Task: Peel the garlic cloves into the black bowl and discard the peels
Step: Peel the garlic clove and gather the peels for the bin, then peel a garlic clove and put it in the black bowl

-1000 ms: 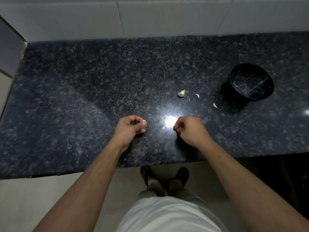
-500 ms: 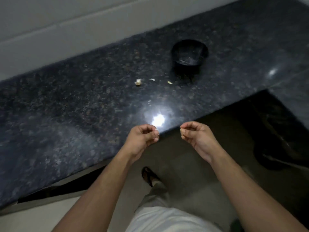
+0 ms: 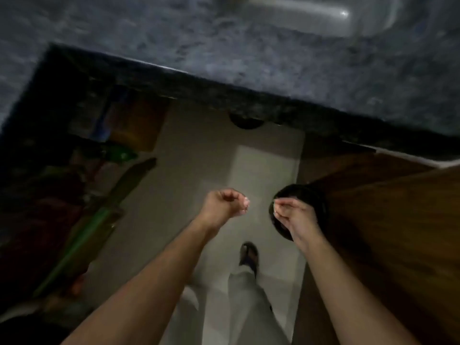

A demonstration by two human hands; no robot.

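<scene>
While standing on the pale floor (image 3: 189, 190) beside the dark speckled tabletop (image 3: 249, 58), held both hands out at about the same height, well clear of the stone edge. Had the fingers of the left hand (image 3: 224, 204) curled into a loose fist, thumb against forefinger, with a small pale bit (image 3: 245, 203) pinched at the tips; too blurred to tell clove from peel. Pinched a pale scrap (image 3: 274, 207) between thumb and forefinger of the right hand (image 3: 293, 216), the other fingers bent loosely behind; likewise too smeared to name as peel or garlic. Held that right hand directly over a dark round container (image 3: 306, 195), just beside a brown wooden panel (image 3: 398, 232) on the right. Could not tell whether touching its rim or hanging above it, nor whether a bowl or a bin. Left hand apart from the container, over bare floor, near the right hand but not touching it. Along the top of the view, the tabletop with a grey sink (image 3: 323, 18) sunk into it at the upper right. Under the tabletop edge at the left, a dim space with blurred coloured things and a green-handled tool (image 3: 82, 245) lying slantwise. Below the hands, one sandalled foot (image 3: 249, 257) and a pale trouser leg (image 3: 249, 310). Everything softened by motion blur.
</scene>
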